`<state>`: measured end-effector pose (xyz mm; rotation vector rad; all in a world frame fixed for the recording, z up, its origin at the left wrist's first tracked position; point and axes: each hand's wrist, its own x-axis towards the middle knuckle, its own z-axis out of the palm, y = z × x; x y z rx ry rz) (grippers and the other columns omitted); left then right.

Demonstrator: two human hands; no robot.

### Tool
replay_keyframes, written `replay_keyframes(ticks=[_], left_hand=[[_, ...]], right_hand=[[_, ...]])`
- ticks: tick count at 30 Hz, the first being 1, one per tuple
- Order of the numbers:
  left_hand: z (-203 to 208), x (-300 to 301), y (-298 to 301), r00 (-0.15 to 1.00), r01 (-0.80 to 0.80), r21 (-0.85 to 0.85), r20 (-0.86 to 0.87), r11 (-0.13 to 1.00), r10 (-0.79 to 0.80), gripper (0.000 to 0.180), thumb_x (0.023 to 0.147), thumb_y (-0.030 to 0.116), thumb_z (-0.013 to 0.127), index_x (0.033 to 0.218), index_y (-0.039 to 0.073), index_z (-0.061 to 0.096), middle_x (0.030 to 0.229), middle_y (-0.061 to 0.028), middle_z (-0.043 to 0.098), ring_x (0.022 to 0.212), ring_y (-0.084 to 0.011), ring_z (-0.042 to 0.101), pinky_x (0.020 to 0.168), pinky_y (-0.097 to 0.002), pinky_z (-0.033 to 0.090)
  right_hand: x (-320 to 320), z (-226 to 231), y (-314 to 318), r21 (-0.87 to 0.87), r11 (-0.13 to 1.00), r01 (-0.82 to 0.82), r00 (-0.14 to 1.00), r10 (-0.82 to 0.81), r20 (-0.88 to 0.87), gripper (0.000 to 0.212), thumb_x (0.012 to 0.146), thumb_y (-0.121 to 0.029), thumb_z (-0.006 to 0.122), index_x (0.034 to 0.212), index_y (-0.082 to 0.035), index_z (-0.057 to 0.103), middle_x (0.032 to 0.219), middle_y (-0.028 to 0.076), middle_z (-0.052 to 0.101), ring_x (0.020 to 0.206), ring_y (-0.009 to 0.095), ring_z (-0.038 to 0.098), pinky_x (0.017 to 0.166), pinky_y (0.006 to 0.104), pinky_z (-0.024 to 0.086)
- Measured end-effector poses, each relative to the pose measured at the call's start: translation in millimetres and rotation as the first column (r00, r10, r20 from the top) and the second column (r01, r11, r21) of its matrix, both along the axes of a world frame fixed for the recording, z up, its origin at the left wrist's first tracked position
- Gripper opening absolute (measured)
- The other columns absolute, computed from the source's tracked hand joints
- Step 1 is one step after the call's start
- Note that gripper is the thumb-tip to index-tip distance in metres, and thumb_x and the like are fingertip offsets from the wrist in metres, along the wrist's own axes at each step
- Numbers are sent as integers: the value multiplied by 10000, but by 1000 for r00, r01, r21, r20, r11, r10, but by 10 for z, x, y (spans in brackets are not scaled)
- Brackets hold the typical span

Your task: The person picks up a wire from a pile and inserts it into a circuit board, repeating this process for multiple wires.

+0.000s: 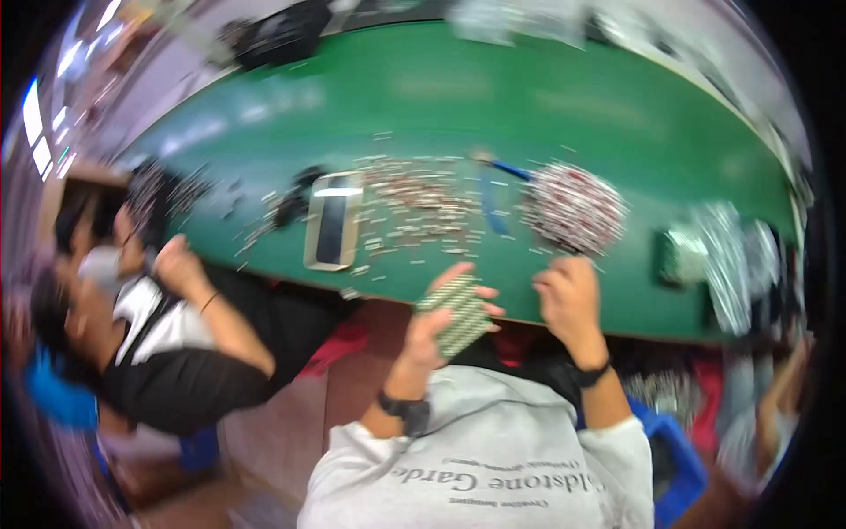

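In my left hand point(425, 337) is a flat slab with pale green and white stripes, perhaps small parts set in rows point(460, 317). The thumb lies over its near side and the fingertips show at its far edge. My right hand point(568, 298) is at the table's front edge, just below a heap of small red and white pieces point(577, 207). Its fingers are curled together; whatever they may hold is too blurred to see. More small pale pieces point(419, 203) lie scattered on the table ahead of my left hand.
The green table point(423, 88) curves across the view. A phone-like dark panel in a pale frame point(332, 220), a blue-handled tool point(509, 169) and clear plastic bags point(727, 260) lie on it. A co-worker point(176, 353) sits at the left beside dark pieces point(176, 189).
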<state>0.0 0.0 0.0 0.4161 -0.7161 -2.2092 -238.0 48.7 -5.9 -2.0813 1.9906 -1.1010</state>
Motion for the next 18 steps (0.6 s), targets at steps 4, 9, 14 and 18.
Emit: replay_keyframes(ticks=[4, 9, 14, 18], left_hand=[[-210, -287, -211, 990, 8, -5, -137, 1000, -9, 753, 907, 168, 592, 1550, 46, 221, 1297, -204, 548, 1127, -316, 622, 903, -410, 570], [26, 176, -71, 996, -48, -17, -74, 999, 47, 775, 873, 110, 575, 1555, 41, 215, 1308, -185, 534, 1145, -288, 612, 902, -372, 561], [146, 144, -158, 996, -78, 17, -30, 997, 78, 876, 785, 104, 603, 1554, 24, 192, 1397, -240, 469, 1250, -388, 543, 976, -470, 537], [211, 98, -145, 995, -101, 32, -6, 994, 101, 852, 744, 91, 569, 1525, -5, 244, 1428, -269, 449, 1280, -437, 511, 1013, -556, 499]], right_hand=[[-330, 57, -422, -17, 998, -56, 998, 56, 15, 106, 780, 12, 667, 840, -35, 592, 872, 133, 567, 858, 326, 545, 773, 418, 431], [40, 244, -632, -44, 994, -99, 965, 107, 237, 76, 851, 59, 635, 890, 8, 593, 836, 115, 603, 708, 225, 575, 671, 317, 453], [85, 410, -627, -97, 990, -99, 943, 124, 308, 106, 878, 69, 614, 965, 20, 649, 825, 67, 618, 706, 136, 581, 621, 261, 457], [313, 637, -505, -49, 987, -154, 912, 161, 378, 100, 865, 53, 647, 955, 17, 669, 863, 80, 652, 720, 154, 616, 640, 263, 485]])
